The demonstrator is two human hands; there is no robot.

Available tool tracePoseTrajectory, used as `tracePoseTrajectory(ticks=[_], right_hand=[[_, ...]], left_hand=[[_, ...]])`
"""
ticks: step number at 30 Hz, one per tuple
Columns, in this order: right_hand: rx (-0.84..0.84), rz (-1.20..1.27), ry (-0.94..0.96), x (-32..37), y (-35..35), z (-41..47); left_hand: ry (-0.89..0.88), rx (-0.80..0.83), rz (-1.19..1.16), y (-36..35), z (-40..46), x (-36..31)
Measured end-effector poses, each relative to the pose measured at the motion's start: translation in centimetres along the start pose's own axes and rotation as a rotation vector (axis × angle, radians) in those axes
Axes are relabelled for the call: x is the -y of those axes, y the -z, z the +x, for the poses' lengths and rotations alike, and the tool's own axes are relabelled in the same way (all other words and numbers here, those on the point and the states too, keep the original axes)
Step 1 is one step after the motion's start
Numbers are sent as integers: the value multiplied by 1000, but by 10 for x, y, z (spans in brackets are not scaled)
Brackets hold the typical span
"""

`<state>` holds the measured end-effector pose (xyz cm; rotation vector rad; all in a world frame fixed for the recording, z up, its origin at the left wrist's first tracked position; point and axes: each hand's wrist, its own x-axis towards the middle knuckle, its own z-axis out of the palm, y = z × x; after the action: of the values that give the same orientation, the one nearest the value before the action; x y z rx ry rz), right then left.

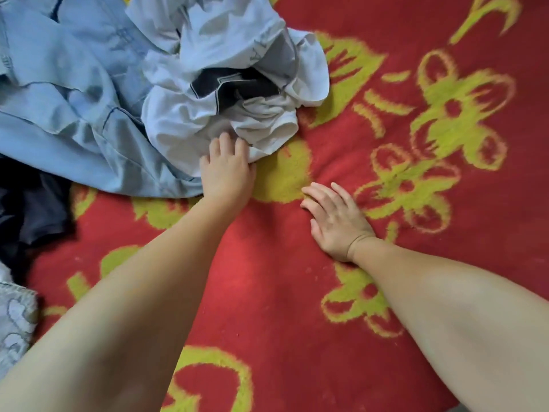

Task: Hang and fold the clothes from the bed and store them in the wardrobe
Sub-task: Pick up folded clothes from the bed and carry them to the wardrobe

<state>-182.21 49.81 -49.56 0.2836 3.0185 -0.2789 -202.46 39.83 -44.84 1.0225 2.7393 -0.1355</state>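
Down at the near edge of the clothes pile, the left hand has its grip on the white garment, fingers curled into the crumpled hem where it meets the bed. Just beside it, the right hand lies flat on the red blanket, fingers straight and slightly spread, holding nothing, palm pressed into the fabric and well clear of the clothes. Out from the grip, the white garment heaps up loosely, and a dark patch with pale stitching shows in its folds. Tucked under and to the left of it spreads a light blue denim piece, rumpled, its edge running right up against the left wrist. Further left, a dark navy garment lies at the picture's border. Bottom left corner, a pale patterned cloth peeks in. Yellow flower shapes run across the red blanket.
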Motion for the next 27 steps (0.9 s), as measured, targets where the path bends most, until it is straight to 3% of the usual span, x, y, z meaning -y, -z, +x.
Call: tracePoseTrajectory(ticks=[2,6,10,14,17,21,27], right_hand=[[9,-8,0,-2,0,-1],[-8,2,-11,-6,-1,-2],[3,17,-32,-8,-3,2],[116,65,-87,-7,-2,-1],[295,66,-173,9,14,-8],[547,207,-255,32,75,-21],[496,254,-235,75,211,-41]], left_hand=[[-15,48,-7,0,9,-3],[86,134,-262,8,18,7],[43,97,-247,12,-27,12],[43,122,-258,11,-102,11],[63,153,-221,25,-152,23],[57,97,-219,85,-190,28],[73,-81,-245,225,-236,48]])
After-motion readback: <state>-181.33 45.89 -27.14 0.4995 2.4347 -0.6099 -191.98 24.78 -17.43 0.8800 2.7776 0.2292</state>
